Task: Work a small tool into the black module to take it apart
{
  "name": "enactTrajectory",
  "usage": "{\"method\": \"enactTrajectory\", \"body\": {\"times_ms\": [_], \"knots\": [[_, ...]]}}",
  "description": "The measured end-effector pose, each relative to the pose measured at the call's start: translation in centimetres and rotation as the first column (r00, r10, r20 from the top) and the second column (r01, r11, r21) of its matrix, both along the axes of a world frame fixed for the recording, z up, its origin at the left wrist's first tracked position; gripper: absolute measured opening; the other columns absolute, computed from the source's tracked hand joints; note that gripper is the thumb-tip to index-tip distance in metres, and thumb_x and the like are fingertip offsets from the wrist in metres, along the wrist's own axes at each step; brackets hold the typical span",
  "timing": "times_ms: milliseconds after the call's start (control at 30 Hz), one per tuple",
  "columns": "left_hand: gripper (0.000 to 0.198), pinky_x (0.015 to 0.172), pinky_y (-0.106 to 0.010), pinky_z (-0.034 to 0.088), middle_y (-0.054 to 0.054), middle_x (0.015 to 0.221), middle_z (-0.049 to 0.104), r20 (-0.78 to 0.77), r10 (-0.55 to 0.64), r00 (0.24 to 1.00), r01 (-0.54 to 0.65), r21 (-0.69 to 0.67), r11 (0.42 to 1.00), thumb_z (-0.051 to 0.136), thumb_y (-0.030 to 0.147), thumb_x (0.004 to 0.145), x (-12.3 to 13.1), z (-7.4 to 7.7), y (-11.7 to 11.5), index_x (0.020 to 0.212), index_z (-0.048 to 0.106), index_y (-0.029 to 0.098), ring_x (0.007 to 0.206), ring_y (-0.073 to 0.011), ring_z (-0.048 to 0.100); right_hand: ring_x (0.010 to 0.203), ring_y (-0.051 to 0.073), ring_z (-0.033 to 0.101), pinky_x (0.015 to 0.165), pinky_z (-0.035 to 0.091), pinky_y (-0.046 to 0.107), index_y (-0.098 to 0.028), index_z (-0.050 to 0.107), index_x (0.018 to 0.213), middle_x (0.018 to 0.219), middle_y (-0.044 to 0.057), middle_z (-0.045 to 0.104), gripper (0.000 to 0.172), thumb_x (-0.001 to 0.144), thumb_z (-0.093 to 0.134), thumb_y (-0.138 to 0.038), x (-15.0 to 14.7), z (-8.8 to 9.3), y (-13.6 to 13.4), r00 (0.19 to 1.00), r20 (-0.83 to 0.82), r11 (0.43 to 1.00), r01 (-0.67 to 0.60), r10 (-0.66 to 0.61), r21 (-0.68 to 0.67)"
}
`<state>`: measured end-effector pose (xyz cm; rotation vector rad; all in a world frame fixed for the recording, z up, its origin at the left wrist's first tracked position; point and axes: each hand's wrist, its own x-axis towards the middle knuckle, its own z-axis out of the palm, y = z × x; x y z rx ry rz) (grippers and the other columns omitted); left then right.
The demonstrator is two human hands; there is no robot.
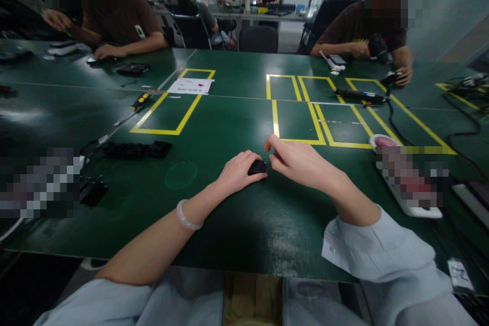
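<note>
My left hand [239, 172] curls over a small black part [257, 167], pinning it to the green table [229, 214] near centre. My right hand [301, 162] pinches at its right edge. The part is dark, blocky, matte. Farther left: black tray [135, 150], screwdriver [132, 108].

Dim overhead light, warped edges.
</note>
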<state>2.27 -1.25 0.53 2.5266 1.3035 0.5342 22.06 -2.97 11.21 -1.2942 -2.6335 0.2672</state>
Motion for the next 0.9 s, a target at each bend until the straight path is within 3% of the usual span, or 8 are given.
{"method": "enactTrajectory", "body": {"times_ms": [200, 467, 700, 900], "knots": [[0.043, 0.075, -0.034, 0.047, -0.003, 0.099, 0.058, -0.015, 0.019, 1.000, -0.019, 0.021, 1.000, 0.056, 0.060, 0.084, 0.05, -0.26, 0.04, 0.103, 0.054, 0.021, 0.090, -0.0223, 0.057, 0.062, 0.015, 0.055, 0.055, 0.024, 0.025, -0.020, 0.053, 0.098, 0.069, 0.001, 0.061, 0.027, 0.097, 0.035, -0.041, -0.14, 0.06, 0.15, 0.998, 0.055, 1.000, 0.022, -0.023, 0.007], [0.041, 0.078, -0.035, 0.047, -0.004, 0.103, 0.058, 0.011, -0.002, 1.000, 0.002, -0.007, 1.000, 0.057, 0.057, 0.084, -0.02, -0.08, 0.00, 0.108, 0.054, 0.023, 0.094, -0.0227, 0.056, 0.063, 0.015, 0.056, 0.055, 0.024, 0.025, -0.020, 0.050, 0.106, 0.077, 0.001, 0.064, 0.018, 0.094, 0.037, -0.025, -0.04, 0.00, 0.06, 0.999, 0.034, 1.000, 0.006, -0.006, 0.013], [0.042, 0.077, -0.035, 0.047, -0.004, 0.100, 0.058, -0.005, 0.018, 1.000, -0.018, 0.016, 1.000, 0.056, 0.059, 0.084, 0.05, -0.38, 0.09, 0.104, 0.054, 0.022, 0.091, -0.0224, 0.056, 0.064, 0.015, 0.056, 0.056, 0.025, 0.025, -0.021, 0.053, 0.100, 0.072, 0.001, 0.063, 0.028, 0.098, 0.035, -0.043, -0.09, -0.06, 0.17, 0.999, 0.040, 1.000, 0.015, -0.016, 0.013], [0.041, 0.078, -0.035, 0.047, -0.004, 0.103, 0.058, 0.007, 0.000, 1.000, 0.000, -0.006, 1.000, 0.056, 0.057, 0.085, -0.03, -0.04, 0.01, 0.108, 0.054, 0.023, 0.094, -0.0229, 0.056, 0.065, 0.016, 0.058, 0.056, 0.025, 0.025, -0.019, 0.051, 0.106, 0.078, 0.003, 0.066, 0.022, 0.097, 0.035, -0.030, -0.13, -0.03, 0.20, 0.997, 0.075, 0.999, 0.028, -0.030, 0.028]]}}
